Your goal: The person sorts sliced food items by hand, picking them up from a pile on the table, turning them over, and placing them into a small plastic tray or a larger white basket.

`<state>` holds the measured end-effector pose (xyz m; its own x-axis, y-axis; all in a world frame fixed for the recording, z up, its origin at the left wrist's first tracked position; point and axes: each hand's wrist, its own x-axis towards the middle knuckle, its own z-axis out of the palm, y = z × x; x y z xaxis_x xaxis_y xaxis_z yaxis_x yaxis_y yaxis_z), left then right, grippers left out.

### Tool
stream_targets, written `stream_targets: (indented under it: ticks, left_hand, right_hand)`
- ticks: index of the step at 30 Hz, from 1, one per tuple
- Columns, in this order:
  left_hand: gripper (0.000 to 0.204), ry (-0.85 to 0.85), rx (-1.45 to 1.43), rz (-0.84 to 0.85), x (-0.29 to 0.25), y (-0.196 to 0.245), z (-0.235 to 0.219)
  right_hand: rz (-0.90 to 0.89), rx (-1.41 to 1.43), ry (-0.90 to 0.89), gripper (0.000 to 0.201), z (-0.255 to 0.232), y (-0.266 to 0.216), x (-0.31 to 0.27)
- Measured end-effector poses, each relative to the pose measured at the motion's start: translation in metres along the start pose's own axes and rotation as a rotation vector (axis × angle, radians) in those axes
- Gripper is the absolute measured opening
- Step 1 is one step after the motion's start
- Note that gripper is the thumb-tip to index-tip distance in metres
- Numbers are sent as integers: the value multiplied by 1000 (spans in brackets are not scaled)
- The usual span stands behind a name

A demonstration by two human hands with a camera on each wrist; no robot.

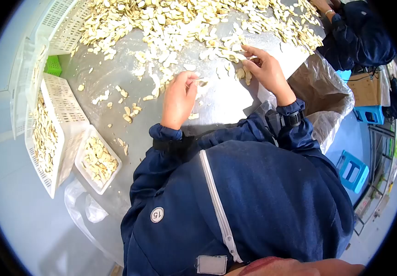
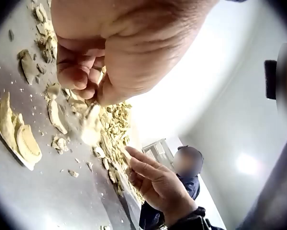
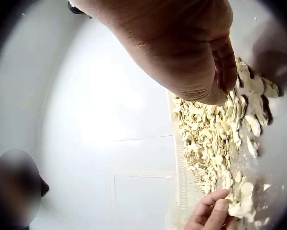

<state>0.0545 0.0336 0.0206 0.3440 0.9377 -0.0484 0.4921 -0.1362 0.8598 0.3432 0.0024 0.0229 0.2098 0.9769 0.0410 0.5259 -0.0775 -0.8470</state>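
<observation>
Here, a pale slice [image 1: 199, 81] sits pinched in the left hand [image 1: 178, 99] at centre frame, just above the desk [image 1: 217, 103]. The right hand [image 1: 266, 69], fingers loosely extended, touches the slice pile [image 1: 184, 23] above. A loose pinch could drop the brittle-looking piece, likely chipping it.

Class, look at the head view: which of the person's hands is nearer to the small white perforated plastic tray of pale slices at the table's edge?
Left. The left hand is closer to the small white perforated plastic tray; the right hand works farther away across the table, at the slice pile.
</observation>
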Motion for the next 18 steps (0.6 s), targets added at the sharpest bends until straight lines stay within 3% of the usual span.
stream_targets:
  ticks: [1, 4, 6, 9, 10, 11, 13, 18]
  left_hand:
    - [19, -19, -28, -20, -1, -1, 0]
    - [25, 64, 131, 150, -3, 4, 2]
    - [32, -99, -257, -78, -5, 23, 1]
    - [46, -269, -904, -318, -8, 25, 0]
    - [51, -312, -1133, -381, -9, 20, 1]
    - [52, -323, -1159, -384, -11, 14, 0]
    - [56, -350, -1212, -387, -14, 0, -4]
    - [53, -274, -1441, -489, -24, 19, -17]
  right_hand:
    - [30, 87, -58, 36, 0, -1, 0]
    - [107, 282, -198, 39, -1, -11, -5]
    - [134, 324, -252, 40, 8, -26, -12]
    - [-52, 481, -295, 40, 27, -47, -25]
    - [-108, 181, -221, 37, 19, -55, -23]
    - [-95, 17, -150, 34, 14, -55, -19]
    - [-373, -498, -10, 31, 2, -39, -12]
    - [-330, -512, -104, 30, 6, -25, -19]
